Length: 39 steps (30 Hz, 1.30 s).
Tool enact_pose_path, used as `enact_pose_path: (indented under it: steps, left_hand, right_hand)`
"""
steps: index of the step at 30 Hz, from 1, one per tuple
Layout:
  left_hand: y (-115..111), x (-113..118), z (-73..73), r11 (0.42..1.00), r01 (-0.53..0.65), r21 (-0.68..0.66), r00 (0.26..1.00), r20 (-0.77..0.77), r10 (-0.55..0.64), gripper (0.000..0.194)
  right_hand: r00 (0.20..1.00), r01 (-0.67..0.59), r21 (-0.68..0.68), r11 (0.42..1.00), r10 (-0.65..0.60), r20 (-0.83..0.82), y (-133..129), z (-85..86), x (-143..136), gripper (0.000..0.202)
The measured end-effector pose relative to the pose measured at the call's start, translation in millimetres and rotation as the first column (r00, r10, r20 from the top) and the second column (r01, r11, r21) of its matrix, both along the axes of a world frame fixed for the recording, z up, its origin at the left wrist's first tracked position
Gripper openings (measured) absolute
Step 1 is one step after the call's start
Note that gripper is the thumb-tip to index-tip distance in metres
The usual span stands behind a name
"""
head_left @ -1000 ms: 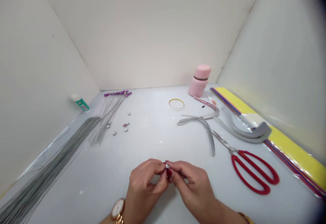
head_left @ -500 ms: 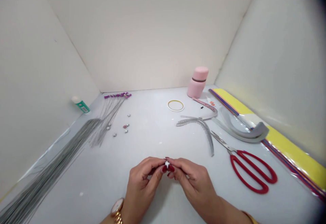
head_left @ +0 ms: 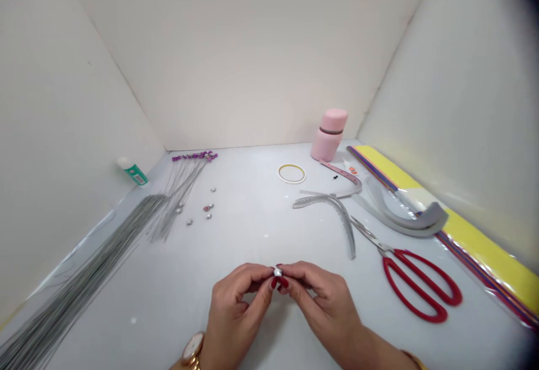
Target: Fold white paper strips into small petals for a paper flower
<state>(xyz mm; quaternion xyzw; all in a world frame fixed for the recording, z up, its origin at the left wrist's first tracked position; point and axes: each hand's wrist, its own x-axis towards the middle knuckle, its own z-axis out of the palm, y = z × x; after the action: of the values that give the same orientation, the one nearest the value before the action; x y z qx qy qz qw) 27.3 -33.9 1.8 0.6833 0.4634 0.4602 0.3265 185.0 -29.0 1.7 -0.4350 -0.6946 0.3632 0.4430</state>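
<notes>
Because the tiny shiny silver star-like piece (head_left: pixel 278 272) gives so little to grip, light and even pressure from both sides will probably serve best; a harder squeeze on one side could crush a point. The left hand (head_left: pixel 238 297) and the right hand (head_left: pixel 326 297) both pinch it, thumbs against forefingers, above the near middle of the smooth, glossy white table (head_left: pixel 168 297). Lower wrists would likely steady the hold. With that piece as the clock's centre, several loose silver pieces (head_left: pixel 209 216) lie at half past ten, the long bundle of thin grey-green wires (head_left: pixel 96 272) at nine, and the red-handled metal scissors (head_left: pixel 384 248) at three. A pale pink bottle (head_left: pixel 328 137) stands at one o'clock near the plain off-white back wall (head_left: pixel 236 61); pale side walls (head_left: pixel 463 95) rise towards ten and two, enclosing the table on three sides
</notes>
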Motion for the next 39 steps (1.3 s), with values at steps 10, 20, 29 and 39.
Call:
enact_pose_path:
  steps: [10, 20, 29, 39]
  left_hand:
    - [0.1, 3.8, -0.8, 0.999, -0.023, 0.038, 1.0, 0.022, 0.022, 0.013]
    - [2.1, 6.3, -1.4, 0.997, -0.046, 0.065, 0.999, -0.001, 0.046, 0.012]
    - [1.1, 1.1, -0.9, 0.996, 0.05, -0.072, 0.998, 0.048, -0.047, 0.013]
    - [1.5, 1.1, 1.8, 0.998, 0.012, 0.058, 0.999, -0.053, -0.009, 0.014]
  right_hand:
    - [0.999, -0.039, -0.093, 0.995, 0.04, 0.002, 2.6, 6.5, -0.4, 0.016]
    - [1.0, -0.005, -0.025, 1.0, 0.006, 0.014, -2.2, -3.2, -3.9, 0.016]
    - [0.999, -0.051, -0.02, 0.998, 0.051, 0.007, 1.2, 0.1, -0.5, 0.021]
    - [0.996, -0.022, -0.108, 0.994, 0.012, -0.088, 0.8, -3.0, -1.1, 0.017]
